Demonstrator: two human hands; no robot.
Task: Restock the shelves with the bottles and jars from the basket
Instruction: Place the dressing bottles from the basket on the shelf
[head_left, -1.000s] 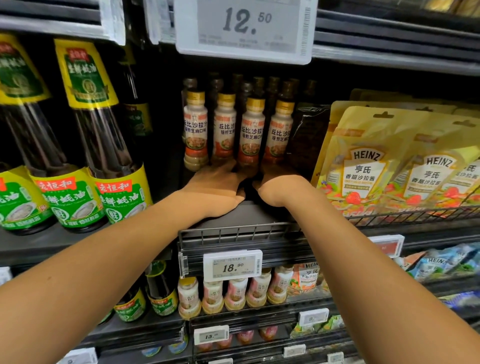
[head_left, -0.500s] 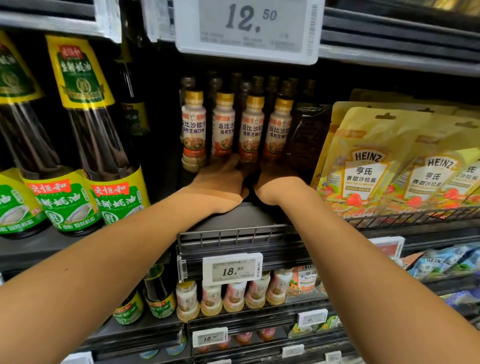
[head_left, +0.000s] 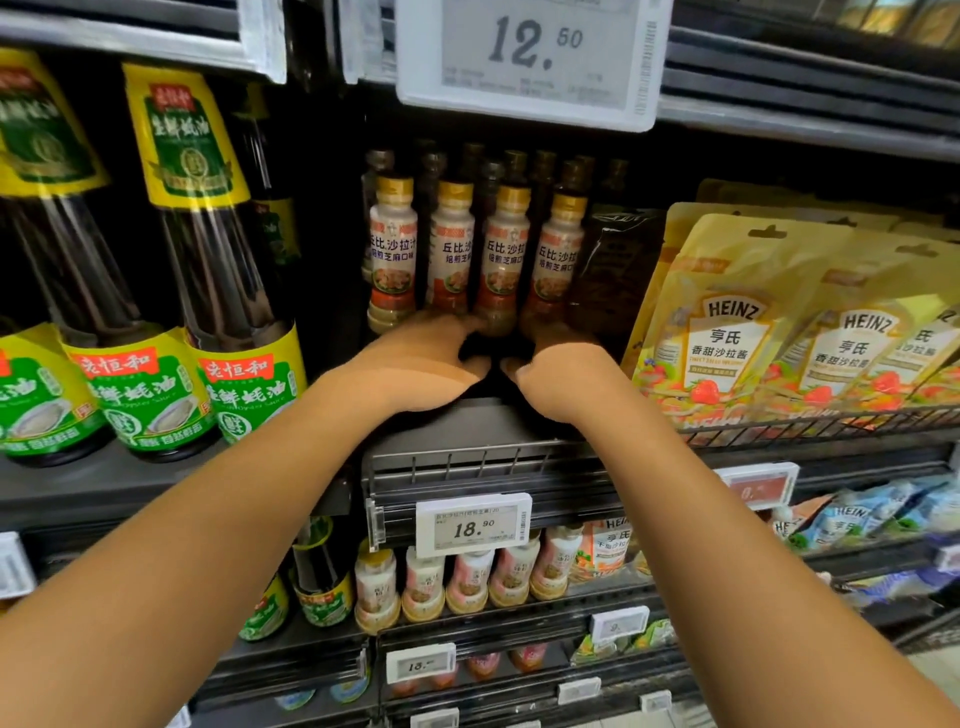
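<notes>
Both my hands are in on the middle shelf (head_left: 493, 422), at the feet of the front row of dressing bottles (head_left: 506, 260). My left hand (head_left: 415, 364) lies low, reaching to the base of the second bottle from the left. My right hand (head_left: 558, 374) is just beside it, under the rightmost bottle. Their backs face me and hide the fingers, so I cannot tell whether either hand grips a bottle or only nudges it.

Four bottles stand upright at the front with more behind, so I judge this slot largely stocked and the row being squared up. The basket is out of view, so I can't say what is left.

Room is tight. The wire rail (head_left: 467, 460) guards the near edge, with oyster sauce bottles (head_left: 228, 291) to the left and a dark packet (head_left: 613, 270) and Heinz pouches (head_left: 727, 332) to the right. A price tag (head_left: 530, 52) overhangs above. Some bare shelf lies between rail and row.
</notes>
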